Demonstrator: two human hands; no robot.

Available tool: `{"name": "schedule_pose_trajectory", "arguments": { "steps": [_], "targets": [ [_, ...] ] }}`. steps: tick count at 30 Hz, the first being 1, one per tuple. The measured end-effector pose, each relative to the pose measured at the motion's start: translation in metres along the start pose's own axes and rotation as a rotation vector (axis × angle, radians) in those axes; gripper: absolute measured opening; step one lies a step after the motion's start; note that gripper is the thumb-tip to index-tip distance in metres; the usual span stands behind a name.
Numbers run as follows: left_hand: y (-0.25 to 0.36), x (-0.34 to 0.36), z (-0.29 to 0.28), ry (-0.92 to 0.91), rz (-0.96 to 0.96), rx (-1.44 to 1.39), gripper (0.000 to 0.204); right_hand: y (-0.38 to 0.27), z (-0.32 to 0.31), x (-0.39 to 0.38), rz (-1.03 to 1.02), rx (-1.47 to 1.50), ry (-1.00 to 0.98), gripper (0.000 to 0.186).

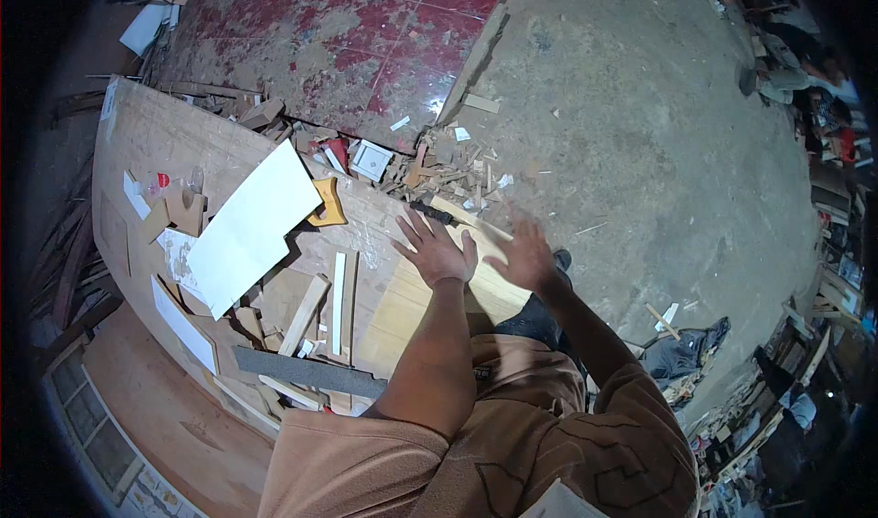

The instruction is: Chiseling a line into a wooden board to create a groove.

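My left hand (pixel 443 255) is held palm down over the pale wooden board (pixel 395 300), its fingers spread and nothing in them. Whether it touches the board I cannot tell. To its right is my right hand (pixel 529 255), fingers apart and smeared by motion, above the board's right end; no held thing shows. A short black object (pixel 430 213) lies just beyond my left fingertips, beside a narrow light wood strip (pixel 457 212). On the workbench (pixel 370 234) left of my hands, the yellow handle of a saw (pixel 331 203) sticks out from beneath a white panel (pixel 251 230).
Wood strips (pixel 305 315) and a long grey bar (pixel 302 369) lie on the bench's near left. Offcuts (pixel 466 172) litter the concrete floor (pixel 640 134) past the bench edge. A dark cloth (pixel 686 349) lies on the floor at right, near heaped scrap (pixel 786 427).
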State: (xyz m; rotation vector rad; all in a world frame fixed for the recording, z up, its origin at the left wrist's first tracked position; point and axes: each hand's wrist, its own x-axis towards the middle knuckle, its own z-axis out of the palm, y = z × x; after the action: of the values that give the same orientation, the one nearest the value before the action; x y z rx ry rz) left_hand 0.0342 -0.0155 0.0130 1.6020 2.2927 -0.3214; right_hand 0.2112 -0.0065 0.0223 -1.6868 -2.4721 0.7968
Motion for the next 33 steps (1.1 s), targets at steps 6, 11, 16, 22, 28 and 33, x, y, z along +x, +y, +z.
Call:
{"name": "schedule_pose_trajectory", "arguments": {
  "steps": [6,11,16,22,28,33],
  "targets": [
    [0.002,0.000,-0.003,0.011,0.006,-0.035,0.083,0.006,0.003,0.000,0.035,0.019,0.015,0.067],
    [-0.003,-0.002,0.006,0.060,0.013,-0.023,0.083,-0.002,-0.007,0.001,-0.253,0.047,-0.093,0.068],
    [0.002,-0.002,-0.003,0.008,-0.002,-0.038,0.081,0.017,-0.003,0.016,0.092,-0.130,-0.120,0.068],
    [0.002,-0.001,-0.007,0.014,-0.010,-0.040,0.079,-0.024,-0.015,0.068,0.000,0.191,0.084,0.055],
    [-0.002,-0.003,-0.002,-0.004,0.015,-0.067,0.095,-0.100,-0.033,0.126,-0.255,0.371,-0.034,0.042],
    [0.001,-0.001,-0.004,-0.121,0.073,0.024,0.103,-0.096,-0.028,0.129,-0.365,0.217,-0.200,0.023]
  ]
}}
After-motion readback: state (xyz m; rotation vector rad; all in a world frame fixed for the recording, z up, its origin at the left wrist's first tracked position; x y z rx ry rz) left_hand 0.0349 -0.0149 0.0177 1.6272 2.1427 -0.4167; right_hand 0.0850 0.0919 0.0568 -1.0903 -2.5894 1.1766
